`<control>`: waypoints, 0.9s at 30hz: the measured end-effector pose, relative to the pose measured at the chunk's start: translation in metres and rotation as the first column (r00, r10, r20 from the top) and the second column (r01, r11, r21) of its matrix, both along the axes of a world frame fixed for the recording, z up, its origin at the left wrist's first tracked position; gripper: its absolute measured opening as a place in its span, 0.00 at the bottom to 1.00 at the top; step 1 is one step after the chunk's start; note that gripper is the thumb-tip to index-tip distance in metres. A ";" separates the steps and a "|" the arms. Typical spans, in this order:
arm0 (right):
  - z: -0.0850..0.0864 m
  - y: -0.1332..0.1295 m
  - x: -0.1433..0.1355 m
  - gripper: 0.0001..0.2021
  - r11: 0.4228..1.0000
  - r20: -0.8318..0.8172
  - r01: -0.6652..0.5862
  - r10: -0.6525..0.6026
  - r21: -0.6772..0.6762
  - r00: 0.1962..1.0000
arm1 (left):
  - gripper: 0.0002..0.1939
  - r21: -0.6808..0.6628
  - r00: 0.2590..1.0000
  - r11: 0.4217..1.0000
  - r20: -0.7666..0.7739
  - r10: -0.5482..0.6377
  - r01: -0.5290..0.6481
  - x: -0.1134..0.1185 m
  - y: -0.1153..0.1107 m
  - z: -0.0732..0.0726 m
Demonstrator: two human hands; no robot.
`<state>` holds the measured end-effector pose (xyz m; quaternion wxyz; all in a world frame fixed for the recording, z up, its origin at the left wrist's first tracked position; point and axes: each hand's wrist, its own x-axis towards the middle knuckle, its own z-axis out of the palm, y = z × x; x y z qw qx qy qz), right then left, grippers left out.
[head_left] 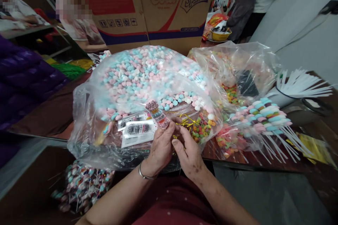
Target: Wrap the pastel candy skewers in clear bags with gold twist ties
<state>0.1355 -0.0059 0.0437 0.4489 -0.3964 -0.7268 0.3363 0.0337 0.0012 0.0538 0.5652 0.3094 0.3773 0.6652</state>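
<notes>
Left hand (161, 147) fingers are pinching printed packet (157, 115), white sachets (139, 129) lying at its 8 o'clock; right hand (190, 153) grip unclear.

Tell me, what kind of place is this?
Probably a small sweet-packing workshop. There's a big heap of pink, blue and white sweets under clear plastic, a pile of sweets on white sticks, and a small printed packet in the left hand.

The left hand (160, 149) covers the near end of the small printed packet (156, 113), whose lettering is too blurred to read. The cardboard carton (142, 24) is cut off by the top edge, the purple padded cover (25, 72) by the left, both forearms (116, 193) by the bottom.
</notes>
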 end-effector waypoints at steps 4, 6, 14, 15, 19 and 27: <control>0.004 0.006 -0.007 0.11 0.975 0.121 0.036 -0.064 0.219 0.991 | 0.13 -0.020 0.999 1.000 -0.036 0.004 -0.005 0.009 -0.007 -0.003; 0.005 0.010 -0.008 0.11 0.930 0.168 0.050 -0.119 0.363 0.979 | 0.12 0.013 0.997 1.000 -0.069 0.019 -0.018 0.009 -0.010 -0.003; 0.050 0.036 0.040 0.14 0.856 0.440 -0.325 0.130 0.403 0.889 | 0.18 -0.199 0.921 0.938 -0.215 -0.326 0.285 -0.076 -0.004 0.022; 0.057 0.038 0.046 0.14 0.812 0.493 -0.386 0.142 0.438 0.858 | 0.17 -0.229 0.923 0.922 -0.156 -0.351 0.312 -0.088 -0.002 0.027; 0.077 0.044 0.049 0.14 0.657 0.699 -0.577 0.106 0.485 0.707 | 0.21 -0.261 0.692 0.711 -0.176 -0.700 0.653 -0.102 0.004 0.046; 0.071 0.048 0.033 0.11 0.540 0.788 -0.700 0.104 0.468 0.607 | 0.15 -0.278 0.482 0.452 0.048 -0.875 0.848 -0.073 -0.003 0.034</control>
